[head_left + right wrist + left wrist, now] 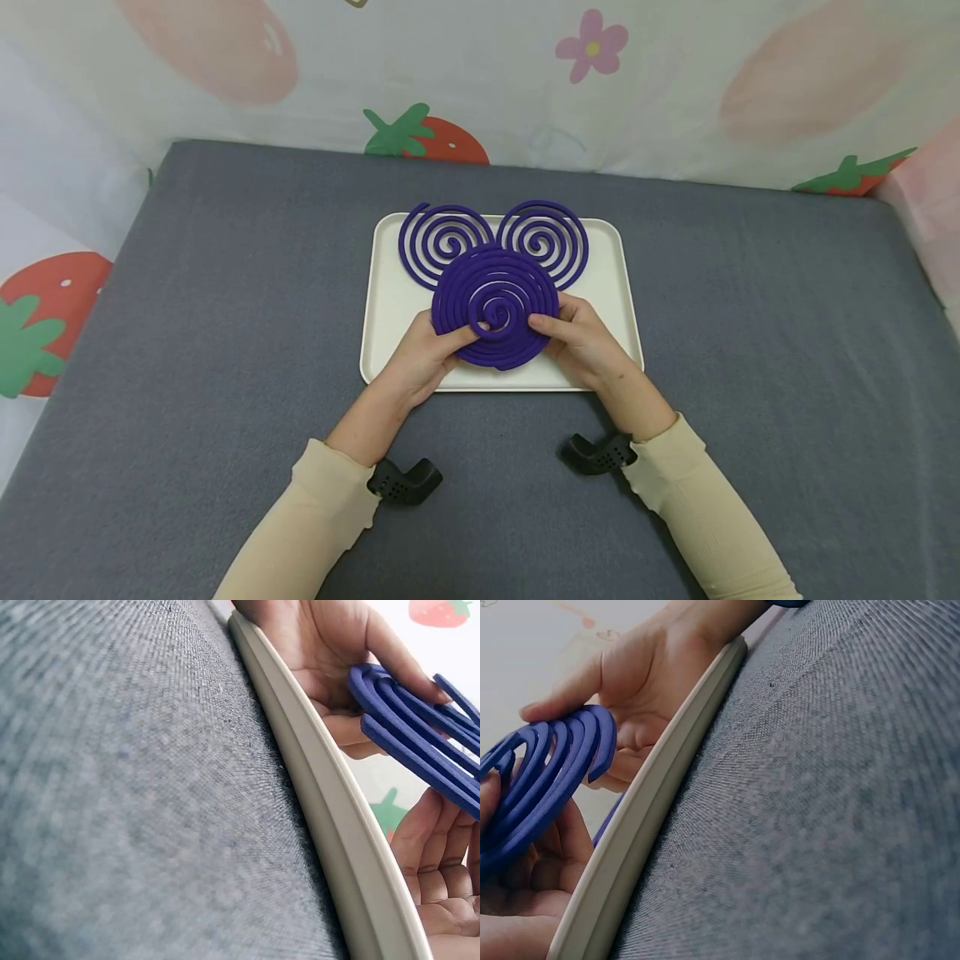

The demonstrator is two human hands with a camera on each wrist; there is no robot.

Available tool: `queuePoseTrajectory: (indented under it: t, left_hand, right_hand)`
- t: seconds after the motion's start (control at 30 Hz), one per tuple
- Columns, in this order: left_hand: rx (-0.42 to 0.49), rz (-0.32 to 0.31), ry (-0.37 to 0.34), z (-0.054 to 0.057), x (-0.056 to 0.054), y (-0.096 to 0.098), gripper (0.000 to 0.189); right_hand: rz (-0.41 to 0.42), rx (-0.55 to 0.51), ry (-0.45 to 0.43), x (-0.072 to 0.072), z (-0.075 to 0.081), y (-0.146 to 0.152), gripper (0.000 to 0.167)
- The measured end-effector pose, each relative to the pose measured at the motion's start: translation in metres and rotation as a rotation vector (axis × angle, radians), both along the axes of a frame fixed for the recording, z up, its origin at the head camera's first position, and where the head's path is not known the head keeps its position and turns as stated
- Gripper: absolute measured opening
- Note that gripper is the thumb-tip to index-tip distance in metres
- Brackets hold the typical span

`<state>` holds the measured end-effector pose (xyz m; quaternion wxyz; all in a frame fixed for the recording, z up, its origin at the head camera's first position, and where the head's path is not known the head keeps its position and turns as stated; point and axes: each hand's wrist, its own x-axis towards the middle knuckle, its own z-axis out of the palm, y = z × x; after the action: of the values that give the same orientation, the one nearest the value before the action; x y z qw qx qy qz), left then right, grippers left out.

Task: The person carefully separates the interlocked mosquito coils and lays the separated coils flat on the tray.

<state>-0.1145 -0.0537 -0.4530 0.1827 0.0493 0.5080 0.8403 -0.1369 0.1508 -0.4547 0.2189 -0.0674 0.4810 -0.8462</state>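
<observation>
Both my hands hold a purple mosquito coil point(495, 354), tightly wound, over the front middle of a cream tray point(390, 333). My left hand point(414, 354) pinches its left edge with the thumb on top, and my right hand point(588, 340) pinches the right edge the same way. In both wrist views the held coil point(562, 769) is tilted above the tray rim point(322, 772), with curled fingers under it. Two looser spiral coils, a left one point(405, 250) and a right one point(582, 250), lie at the tray's far side, partly hidden by the held coil.
A grey cloth-covered table point(750, 350) surrounds the tray. Behind it hangs a white curtain point(517, 83) printed with strawberries and flowers. A pink surface point(926, 200) stands at the right edge. Black wrist devices point(405, 482) sit at both cuffs.
</observation>
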Motion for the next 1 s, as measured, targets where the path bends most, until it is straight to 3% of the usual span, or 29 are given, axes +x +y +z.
queuePoseTrajectory:
  t: [0.3,0.6,1.0]
  left_hand:
    - [0.012,0.005,-0.008,-0.002,-0.0001,-0.0012,0.028]
    - [0.091,0.032,-0.016,-0.005,-0.0011,-0.0015,0.043]
    - [0.053,0.014,0.0,-0.0052,-0.0011,-0.0005,0.072]
  right_hand:
    - [0.02,-0.039,0.039,0.0,0.0006,0.0006,0.003]
    - [0.003,-0.034,0.059,0.0001,0.0024,-0.0006,0.003]
    - [-0.001,-0.007,0.048,0.0,0.0026,0.0009,0.007]
